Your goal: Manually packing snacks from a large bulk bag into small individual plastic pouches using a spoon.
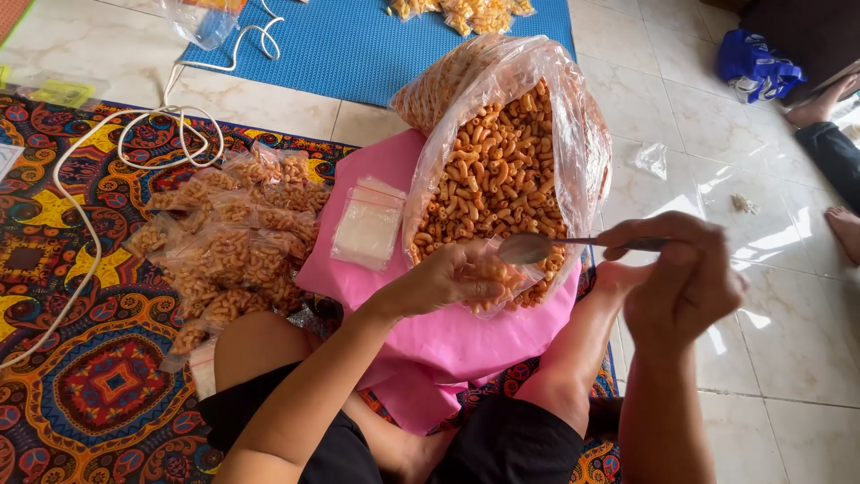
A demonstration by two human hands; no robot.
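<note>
Two mats on pale tiles

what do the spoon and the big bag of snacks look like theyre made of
The spoon, held in the right hand, looks like metal: grey, smooth, with a dull shine on the bowl. The big bag looks like thin clear plastic film: the orange snacks show through it, and it is crinkled with glossy highlights.

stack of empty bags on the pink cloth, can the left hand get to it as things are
Probably yes. The stack of empty bags lies uncovered on the pink cloth just beyond the left hand, but that hand holds a small bag being filled.
</note>
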